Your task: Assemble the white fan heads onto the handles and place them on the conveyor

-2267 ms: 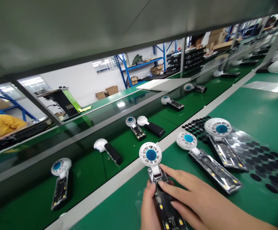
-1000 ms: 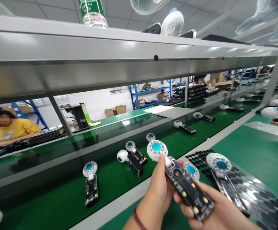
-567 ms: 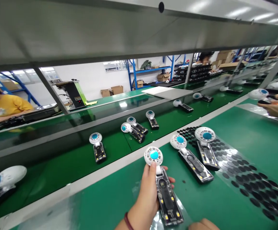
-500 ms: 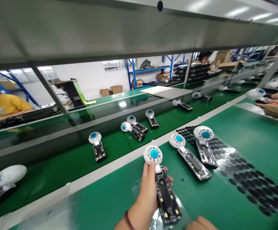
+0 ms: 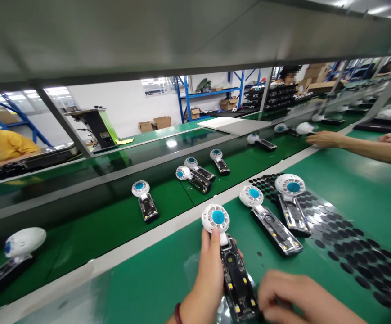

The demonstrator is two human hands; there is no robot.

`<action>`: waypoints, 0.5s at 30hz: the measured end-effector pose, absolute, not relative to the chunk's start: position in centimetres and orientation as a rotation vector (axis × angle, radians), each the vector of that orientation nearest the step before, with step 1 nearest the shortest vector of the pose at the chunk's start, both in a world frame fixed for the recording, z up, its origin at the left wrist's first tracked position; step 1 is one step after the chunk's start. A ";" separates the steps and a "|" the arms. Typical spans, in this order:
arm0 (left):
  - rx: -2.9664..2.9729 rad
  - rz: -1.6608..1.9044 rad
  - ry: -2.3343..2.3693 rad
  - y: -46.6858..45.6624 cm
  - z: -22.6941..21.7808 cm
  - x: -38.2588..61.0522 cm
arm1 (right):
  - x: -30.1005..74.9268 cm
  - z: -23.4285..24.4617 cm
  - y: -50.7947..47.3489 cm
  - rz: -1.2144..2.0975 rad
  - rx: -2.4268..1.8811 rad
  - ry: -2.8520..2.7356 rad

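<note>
- the left hand point(image 5: 208, 270) wraps its fingers round the black, open body of a handheld fan point(image 5: 232, 267), with the thumb lying up the neck just under the white round head.
- the fan is at the near part of the green worktable point(image 5: 350, 171), bottom middle of the view, its head pointing away from the person.
- the right hand point(image 5: 293, 297) is just beside the fan's lower end, fingers curled in with the tips at the body (whether they pinch anything i cannot tell).
- two more open fans point(image 5: 271, 222) lie flat to the right, the farther one on a sheet of black round pads point(image 5: 347, 238).
- beyond the grey edge strip, the conveyor belt point(image 5: 114, 225) carries further fans, and a co-worker's hand point(image 5: 321, 138) reaches onto it at far right.
</note>
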State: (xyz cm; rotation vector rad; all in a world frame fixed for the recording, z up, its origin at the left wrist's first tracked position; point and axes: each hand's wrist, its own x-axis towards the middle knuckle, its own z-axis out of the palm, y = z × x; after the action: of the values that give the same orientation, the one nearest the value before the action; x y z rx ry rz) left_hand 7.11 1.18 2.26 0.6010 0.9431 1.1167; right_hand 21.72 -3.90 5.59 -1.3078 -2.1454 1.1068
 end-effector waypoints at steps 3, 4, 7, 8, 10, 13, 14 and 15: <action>0.612 1.130 0.986 1.1 2.3 7.0 | 20.2 6.6 -1.8 1.103 -1.435 -1.983; 0.622 1.144 1.004 1.1 2.2 6.9 | 19.8 6.7 -1.2 1.084 -1.443 -1.958; 0.650 1.186 1.064 1.3 1.8 6.8 | 19.0 6.3 -0.2 1.034 -1.432 -1.949; 0.663 1.201 1.086 1.4 1.7 6.7 | 18.9 6.2 -0.1 1.017 -1.418 -1.963; 0.688 1.218 1.122 1.4 1.5 6.7 | 18.9 6.0 -0.2 0.986 -1.386 -2.001; 0.705 1.190 1.147 1.4 1.5 6.7 | 19.0 6.1 -0.3 0.982 -1.367 -2.038; 0.704 1.179 1.147 1.4 1.6 6.7 | 19.0 6.1 -0.3 0.989 -1.371 -2.036; 0.700 1.172 1.146 1.4 1.6 6.7 | 19.0 6.0 -0.3 0.997 -1.378 -2.027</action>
State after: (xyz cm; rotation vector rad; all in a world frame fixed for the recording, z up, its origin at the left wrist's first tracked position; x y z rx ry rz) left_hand 6.67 1.35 1.64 0.7001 1.1458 1.1719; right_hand 19.03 -0.26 6.04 -1.3781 -2.0274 0.9967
